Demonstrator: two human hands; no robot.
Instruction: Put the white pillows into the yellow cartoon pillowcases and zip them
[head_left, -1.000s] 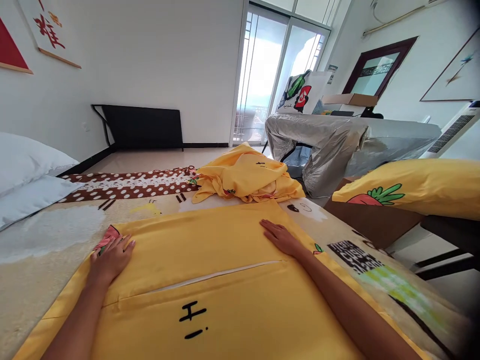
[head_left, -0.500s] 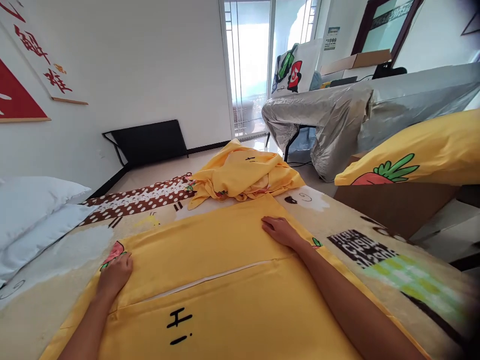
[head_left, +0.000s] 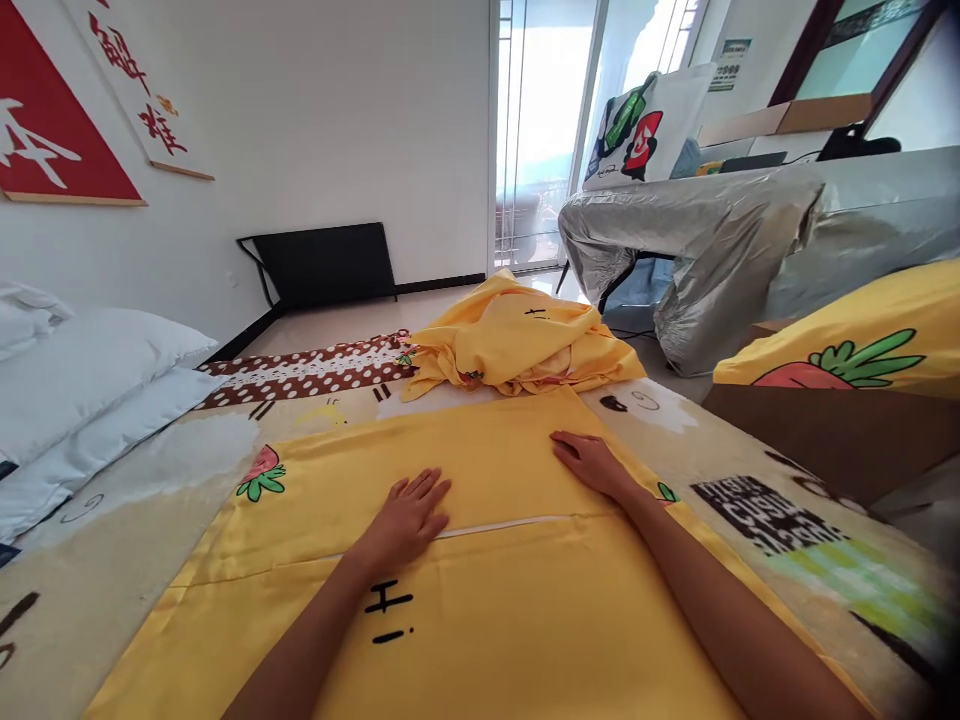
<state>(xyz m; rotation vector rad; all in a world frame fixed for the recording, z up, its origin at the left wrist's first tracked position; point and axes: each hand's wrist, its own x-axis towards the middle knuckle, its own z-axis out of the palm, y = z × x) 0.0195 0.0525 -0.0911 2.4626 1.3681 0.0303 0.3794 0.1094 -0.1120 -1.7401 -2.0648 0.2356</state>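
Left hand [head_left: 405, 520] has shifted inward from the left edge of the yellow pillowcase [head_left: 495, 440], uncovering the carrot print [head_left: 262, 475] there; right hand [head_left: 590, 463] keeps about the same spot on the cloth. Far left: plump white pillows [head_left: 120, 365], stacked, on a beige patterned blanket [head_left: 176, 480]. Next, the pillowcase, spread flat on the blanket in front of the person and running out of the bottom of view. Cloth smooth, faint creases at left; pale slit [head_left: 502, 525] across its width, partly under the left hand. Black "Hi" lettering [head_left: 388, 605] lies sideways just below that hand. Left fingers close together, thumb apart, slightly blurred, gripping nothing. Beyond the far edge, a crumpled heap of yellow cloth [head_left: 517, 340]. Right hand palm-down near the far right corner, fingers extended, narrow gaps between them, gripping nothing. Far right: yellow carrot-print pillow [head_left: 900, 325] above a brown cardboard box [head_left: 810, 430].
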